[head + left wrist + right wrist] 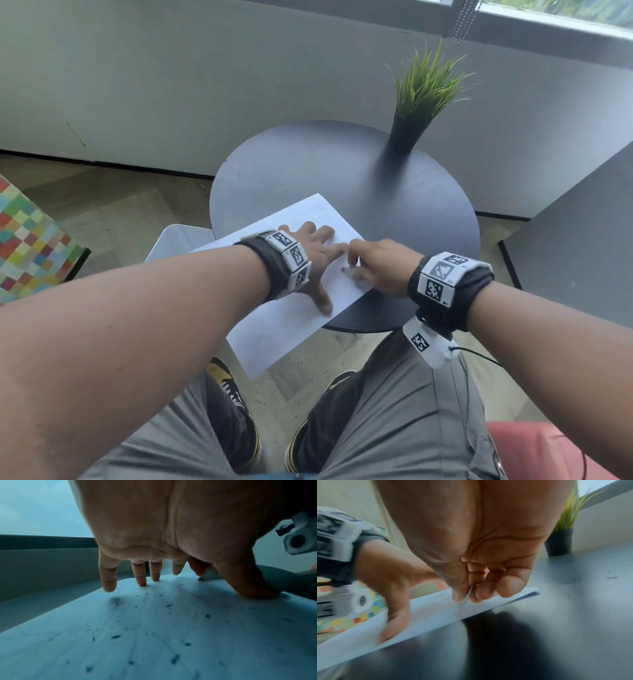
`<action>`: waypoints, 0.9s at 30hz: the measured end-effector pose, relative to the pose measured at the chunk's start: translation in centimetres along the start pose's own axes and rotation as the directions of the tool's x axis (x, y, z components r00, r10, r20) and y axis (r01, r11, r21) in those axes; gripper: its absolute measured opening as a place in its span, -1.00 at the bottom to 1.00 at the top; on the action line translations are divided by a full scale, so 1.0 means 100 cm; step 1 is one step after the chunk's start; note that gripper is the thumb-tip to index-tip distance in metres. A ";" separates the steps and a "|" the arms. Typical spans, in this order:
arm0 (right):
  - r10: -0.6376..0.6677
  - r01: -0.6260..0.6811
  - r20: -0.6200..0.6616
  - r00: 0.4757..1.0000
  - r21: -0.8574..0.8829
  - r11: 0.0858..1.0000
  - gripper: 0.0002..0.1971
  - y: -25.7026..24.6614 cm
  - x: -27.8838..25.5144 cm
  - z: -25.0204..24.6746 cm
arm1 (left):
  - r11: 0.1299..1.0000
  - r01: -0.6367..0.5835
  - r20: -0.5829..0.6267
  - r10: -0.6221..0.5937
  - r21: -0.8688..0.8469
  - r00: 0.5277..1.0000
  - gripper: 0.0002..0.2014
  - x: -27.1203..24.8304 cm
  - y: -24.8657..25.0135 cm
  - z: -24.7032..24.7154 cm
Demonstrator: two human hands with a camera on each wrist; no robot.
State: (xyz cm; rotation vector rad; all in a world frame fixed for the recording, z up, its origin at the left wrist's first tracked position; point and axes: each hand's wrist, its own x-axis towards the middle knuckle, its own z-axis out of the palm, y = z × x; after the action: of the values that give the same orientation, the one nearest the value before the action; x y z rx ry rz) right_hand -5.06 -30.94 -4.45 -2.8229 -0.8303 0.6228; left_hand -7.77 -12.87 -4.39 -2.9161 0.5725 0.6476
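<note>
1. My left hand [315, 255] lies flat with its fingers straight and spread. It presses the white sheet of paper [284, 329] onto the round dark grey table [394, 205]. The sheet lies across the table's near left edge, its near corner hanging past the rim, so I judge the press stops it from sliding.
2. My right hand [380, 267] is curled, thumb and fingers pinching a small white piece [471, 591], perhaps an eraser. Its tip is down on the sheet near the sheet's right edge, just beside my left forefinger. I judge this a grip for rubbing.
3. The green grass plant in a black pot [407, 133] stands near the table's far edge, well apart from the work.
4. The head view shows the overhang and both hands meeting. Only the left wrist view shows the dark specks [116, 636] and faint lines scattered over the paper. Only the right wrist view shows the pinch from beneath.
</note>
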 end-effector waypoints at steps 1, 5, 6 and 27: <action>0.048 -0.048 -0.043 0.998 -0.003 0.999 -0.76 0.005 0.006 -0.003 | 1.000 0.014 0.035 -0.014 0.007 0.999 0.21 0.000 -0.001 0.002; 0.039 -0.043 -0.089 0.995 -0.040 0.998 -0.79 0.009 0.008 -0.002 | 0.999 0.053 0.112 -0.052 -0.008 0.992 0.35 0.003 -0.003 0.003; -0.038 0.035 -0.064 0.997 -0.054 0.998 -0.82 0.004 0.004 0.002 | 0.998 0.059 0.118 -0.056 -0.017 0.991 0.36 0.004 -0.003 0.002; -0.218 0.222 0.068 0.974 -0.060 0.973 -0.92 -0.015 -0.012 0.016 | 0.999 0.046 0.133 -0.043 -0.016 0.990 0.35 0.001 -0.002 0.000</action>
State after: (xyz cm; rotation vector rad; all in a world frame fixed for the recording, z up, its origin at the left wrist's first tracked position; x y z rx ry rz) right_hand -7.37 -30.30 -5.09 -2.7272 -1.1764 0.6604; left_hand -7.58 -12.71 -4.46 -2.8662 0.4875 0.8370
